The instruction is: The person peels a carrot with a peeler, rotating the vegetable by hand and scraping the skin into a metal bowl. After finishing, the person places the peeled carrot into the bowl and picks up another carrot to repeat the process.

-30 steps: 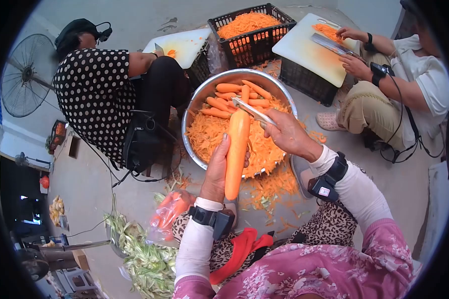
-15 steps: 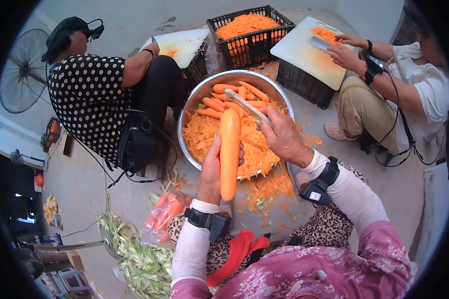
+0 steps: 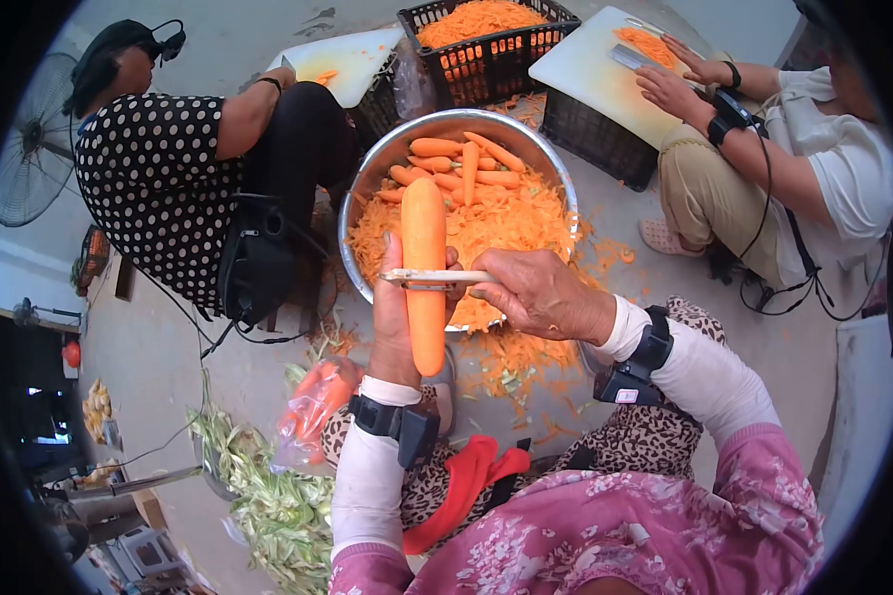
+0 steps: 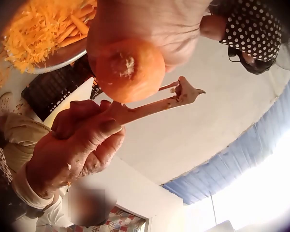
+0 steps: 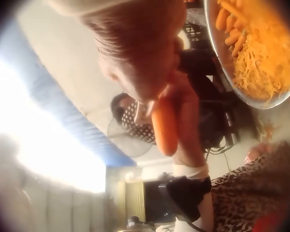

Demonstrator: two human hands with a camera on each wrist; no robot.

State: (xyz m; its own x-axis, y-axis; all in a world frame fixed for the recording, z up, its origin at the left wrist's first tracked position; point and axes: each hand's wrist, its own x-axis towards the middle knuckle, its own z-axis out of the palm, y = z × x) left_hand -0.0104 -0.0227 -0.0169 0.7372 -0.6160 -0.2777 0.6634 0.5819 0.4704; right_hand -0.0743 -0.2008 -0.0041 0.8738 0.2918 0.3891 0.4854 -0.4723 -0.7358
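A long, peeled-looking orange carrot is gripped by my left hand, its near end pointing down toward my lap. My right hand holds a peeler by its handle, the head lying crosswise over the carrot's lower half. In the left wrist view the carrot's blunt end faces the camera, with the peeler's forked head beside it. Beyond my hands stands a metal basin with whole carrots on top of a heap of orange shavings.
Two people sit opposite at cutting boards, one with a knife. A black crate of shredded carrot stands between them. At my left lie a plastic bag of carrots and pale green husks. Shavings litter the floor.
The peeler has come from the carrot's far end back toward my body, now across its lower half. The strip of peel seen beside the carrot half a second ago no longer shows.
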